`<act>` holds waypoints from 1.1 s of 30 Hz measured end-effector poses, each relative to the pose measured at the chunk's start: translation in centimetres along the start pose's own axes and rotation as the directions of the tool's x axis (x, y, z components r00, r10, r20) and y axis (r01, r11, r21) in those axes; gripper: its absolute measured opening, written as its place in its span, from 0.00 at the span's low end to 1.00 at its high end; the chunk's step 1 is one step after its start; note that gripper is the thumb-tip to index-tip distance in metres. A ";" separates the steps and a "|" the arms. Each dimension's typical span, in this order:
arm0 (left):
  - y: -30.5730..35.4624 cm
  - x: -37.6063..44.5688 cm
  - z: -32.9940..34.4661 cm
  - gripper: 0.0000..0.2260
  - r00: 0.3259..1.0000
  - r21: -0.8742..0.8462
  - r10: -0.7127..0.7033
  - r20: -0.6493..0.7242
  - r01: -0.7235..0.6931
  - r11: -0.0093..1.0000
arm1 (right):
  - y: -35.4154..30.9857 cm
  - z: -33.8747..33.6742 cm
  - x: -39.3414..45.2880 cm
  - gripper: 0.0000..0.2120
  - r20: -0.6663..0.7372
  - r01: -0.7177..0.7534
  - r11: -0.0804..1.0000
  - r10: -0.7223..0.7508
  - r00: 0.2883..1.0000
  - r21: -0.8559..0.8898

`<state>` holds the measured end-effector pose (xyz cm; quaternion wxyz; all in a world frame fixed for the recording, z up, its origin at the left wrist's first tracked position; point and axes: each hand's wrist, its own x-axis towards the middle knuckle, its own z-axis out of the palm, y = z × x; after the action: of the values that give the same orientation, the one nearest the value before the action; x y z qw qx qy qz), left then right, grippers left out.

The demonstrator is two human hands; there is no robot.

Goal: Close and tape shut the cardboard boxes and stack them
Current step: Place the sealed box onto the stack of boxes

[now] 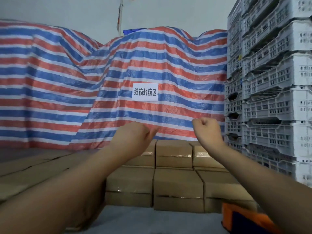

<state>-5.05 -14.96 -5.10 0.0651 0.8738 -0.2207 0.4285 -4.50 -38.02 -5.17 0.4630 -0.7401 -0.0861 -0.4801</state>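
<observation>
Several taped brown cardboard boxes [173, 156] stand stacked in two rows and two layers on the floor ahead of me. Clear tape shines along their seams. Both my arms reach forward above the stack. My left hand [133, 135] hovers over the back left box with its fingers pointing away and down, holding nothing that I can see. My right hand [206, 127] is raised over the back right box, its fingers curled into a loose fist, and it is empty.
Flat cardboard [33, 168] lies on the left. A red, white and blue striped tarp [67, 81] with a paper sign [145, 92] hangs behind. Grey plastic crates [270, 81] tower at the right. An orange and dark object [244, 220] sits at the lower right.
</observation>
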 end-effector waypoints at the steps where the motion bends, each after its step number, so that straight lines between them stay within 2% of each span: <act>1: -1.2 -1.3 -0.9 0.25 0.999 -0.016 -0.032 -0.002 0.032 0.999 | -1.1 1.0 -0.8 0.22 0.014 0.017 1.000 -0.018 1.000 0.017; 7: -8.2 -8.4 -2.8 0.13 0.991 -0.109 -0.136 -0.008 0.134 0.985 | -4.7 7.2 -5.6 0.23 0.172 0.051 0.991 -0.072 0.982 0.126; 10: -11.7 -11.3 -3.2 0.17 0.984 -0.074 -0.179 0.012 0.180 0.981 | -5.4 10.7 -8.0 0.24 0.244 0.054 0.989 -0.086 0.966 0.136; 12: -13.9 -12.9 -3.4 0.20 0.966 -0.096 -0.254 0.053 0.258 0.961 | -5.7 13.1 -9.3 0.24 0.295 0.060 0.987 -0.101 0.950 0.146; 15: -16.7 -15.0 -3.4 0.26 0.896 -0.122 -0.426 0.126 0.440 0.890 | -5.8 16.2 -11.0 0.23 0.366 0.059 0.983 -0.119 0.923 0.172; 17: -18.5 -16.3 -3.2 0.26 0.851 -0.111 -0.507 0.135 0.522 0.846 | -5.9 17.8 -11.9 0.24 0.382 0.059 0.985 -0.118 0.916 0.163; 20: -20.8 -18.0 -2.6 0.19 0.831 -0.058 -0.543 0.122 0.552 0.832 | -5.6 19.3 -12.7 0.28 0.372 0.071 0.982 -0.132 0.919 0.174; 24: -22.8 -19.1 -1.8 0.05 0.814 -0.040 -0.529 0.241 0.553 0.832 | -4.7 20.4 -13.3 0.26 0.453 0.021 0.987 -0.091 0.887 0.157; 26: -23.6 -19.4 -1.5 0.07 0.796 0.103 -0.543 0.267 0.536 0.838 | -4.4 20.9 -13.4 0.24 0.453 0.060 0.990 -0.114 0.884 0.131; 28: -24.1 -19.7 -1.3 0.14 0.788 0.235 -0.562 0.251 0.513 0.825 | -4.4 21.4 -13.6 0.22 0.431 0.127 0.987 -0.158 0.888 0.099; 30: -24.3 -19.9 -1.1 0.27 0.794 0.197 -0.577 0.189 0.545 0.815 | -4.9 21.9 -13.8 0.17 0.453 0.150 0.986 -0.169 0.875 0.077; 32: -24.2 -20.1 -0.8 0.34 0.848 0.178 -0.516 0.119 0.492 0.852 | -5.2 22.5 -14.2 0.18 0.525 0.166 0.986 -0.147 0.838 0.010; 33: -24.3 -20.0 -0.7 0.35 0.890 0.204 -0.442 0.111 0.414 0.887 | -5.2 22.8 -14.5 0.26 0.566 0.222 0.973 -0.150 0.810 -0.060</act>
<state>-5.53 13.54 -18.44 0.0642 0.9336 0.0120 0.3522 -0.71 -13.05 -15.96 0.3218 -0.8629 -0.2599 -0.2905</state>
